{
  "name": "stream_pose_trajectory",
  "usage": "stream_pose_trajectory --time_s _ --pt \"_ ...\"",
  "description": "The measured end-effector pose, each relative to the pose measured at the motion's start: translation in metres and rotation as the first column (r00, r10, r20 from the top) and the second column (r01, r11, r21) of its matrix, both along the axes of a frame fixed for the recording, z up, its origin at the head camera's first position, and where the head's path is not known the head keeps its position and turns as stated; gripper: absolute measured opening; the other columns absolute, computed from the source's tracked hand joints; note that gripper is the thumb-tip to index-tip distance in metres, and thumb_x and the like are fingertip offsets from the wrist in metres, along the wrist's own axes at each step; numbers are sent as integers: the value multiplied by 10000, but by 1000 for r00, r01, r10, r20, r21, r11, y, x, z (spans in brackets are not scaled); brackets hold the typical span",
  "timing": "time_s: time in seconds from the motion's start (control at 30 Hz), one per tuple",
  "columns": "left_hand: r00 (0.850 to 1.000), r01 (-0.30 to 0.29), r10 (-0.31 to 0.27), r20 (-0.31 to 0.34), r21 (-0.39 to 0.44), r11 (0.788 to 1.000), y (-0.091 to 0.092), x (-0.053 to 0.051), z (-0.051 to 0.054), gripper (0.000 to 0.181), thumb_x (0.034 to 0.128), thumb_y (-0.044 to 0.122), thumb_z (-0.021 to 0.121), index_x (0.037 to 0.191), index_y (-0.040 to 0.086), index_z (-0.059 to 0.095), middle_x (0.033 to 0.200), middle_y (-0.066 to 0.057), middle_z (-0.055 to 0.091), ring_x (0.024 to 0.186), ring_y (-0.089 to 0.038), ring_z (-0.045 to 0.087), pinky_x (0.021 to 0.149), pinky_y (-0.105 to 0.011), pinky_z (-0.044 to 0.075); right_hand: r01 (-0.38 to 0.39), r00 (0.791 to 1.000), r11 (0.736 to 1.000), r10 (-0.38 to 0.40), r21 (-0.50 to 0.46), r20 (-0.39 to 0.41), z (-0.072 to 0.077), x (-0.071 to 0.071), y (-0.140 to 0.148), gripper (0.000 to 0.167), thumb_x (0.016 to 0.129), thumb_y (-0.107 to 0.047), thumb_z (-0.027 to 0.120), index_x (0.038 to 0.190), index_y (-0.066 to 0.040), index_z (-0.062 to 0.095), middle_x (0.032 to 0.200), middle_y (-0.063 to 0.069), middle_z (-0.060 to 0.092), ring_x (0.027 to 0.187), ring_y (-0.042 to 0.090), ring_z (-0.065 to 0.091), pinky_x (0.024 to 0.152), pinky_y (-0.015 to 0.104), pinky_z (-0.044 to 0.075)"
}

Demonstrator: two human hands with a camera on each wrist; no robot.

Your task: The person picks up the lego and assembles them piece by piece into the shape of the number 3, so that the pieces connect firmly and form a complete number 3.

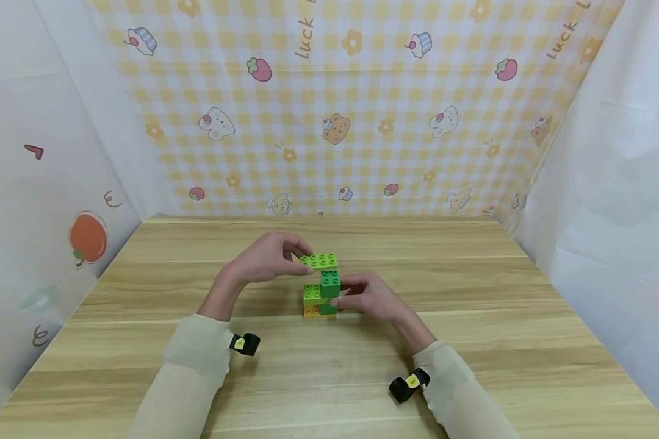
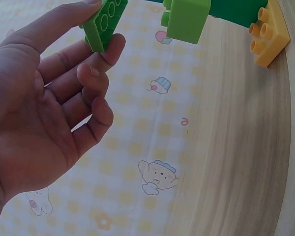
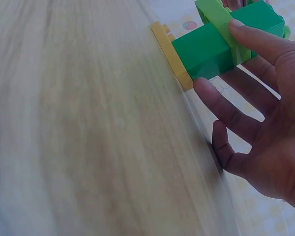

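Between thumb and fingers, my left hand [image 1: 265,257] pinches a flat light green building brick [image 1: 321,262] by its left end. That brick is just above a small stack, and the left wrist view shows its studs and hollow underside edge. The stack stands on the table: a yellow base brick [image 3: 173,56], a dark green brick [image 3: 206,51], a light green brick [image 1: 312,294] jutting left, and a dark green brick [image 1: 331,286] on top. My right hand [image 1: 376,299] grips the stack from the right, its thumb on the light green layer.
The stack stands on a wood-grain table [image 1: 417,256]. Behind it hangs a yellow checked cloth [image 1: 362,152] with printed cartoons, and white sheets [image 1: 609,183] enclose both sides. A black camera [image 1: 245,344] is strapped to each wrist.
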State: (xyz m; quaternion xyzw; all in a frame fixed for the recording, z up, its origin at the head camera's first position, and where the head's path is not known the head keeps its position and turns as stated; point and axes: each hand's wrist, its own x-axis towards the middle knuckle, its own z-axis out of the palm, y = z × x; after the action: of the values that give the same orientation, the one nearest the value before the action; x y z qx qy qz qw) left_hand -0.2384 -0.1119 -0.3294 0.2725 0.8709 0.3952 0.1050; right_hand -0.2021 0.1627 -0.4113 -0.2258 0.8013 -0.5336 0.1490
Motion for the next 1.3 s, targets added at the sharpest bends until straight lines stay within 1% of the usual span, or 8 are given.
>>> stream_pose_trajectory --time_s 0.23,0.5,1.0,1.3 --pt "1000 7 -7 7 8 1000 1 3 1 352 889 288 851 1188 124 763 1165 -53 777 983 -209 666 877 -382 541 3 1000 1000 -3 2 -5 -1 0 0 396 951 -193 788 1337 -119 737 1184 85 792 960 190 763 781 320 561" --pt "1000 20 -20 11 12 1000 2 6 2 326 890 268 846 1165 112 763 1142 -53 775 936 -199 649 855 -364 531 -1 1000 1000 1 -6 -2 -1 0 0 407 950 -192 790 1345 -113 732 1197 89 788 966 192 763 790 322 572" --pt "998 48 -49 26 22 999 3 11 3 340 873 274 864 1155 114 763 1144 -53 772 888 -187 652 791 -349 547 4 1000 1000 -4 -8 2 -1 -1 0 394 943 -173 791 1327 -104 741 1184 101 792 954 184 764 752 303 553" --pt "997 71 -72 25 24 997 3 12 4 307 860 255 874 1111 115 768 1055 -24 776 836 -195 628 766 -357 528 1 1000 1000 -1 -15 9 -1 0 0 396 941 -180 792 1326 -105 741 1168 93 796 959 195 763 762 308 558"
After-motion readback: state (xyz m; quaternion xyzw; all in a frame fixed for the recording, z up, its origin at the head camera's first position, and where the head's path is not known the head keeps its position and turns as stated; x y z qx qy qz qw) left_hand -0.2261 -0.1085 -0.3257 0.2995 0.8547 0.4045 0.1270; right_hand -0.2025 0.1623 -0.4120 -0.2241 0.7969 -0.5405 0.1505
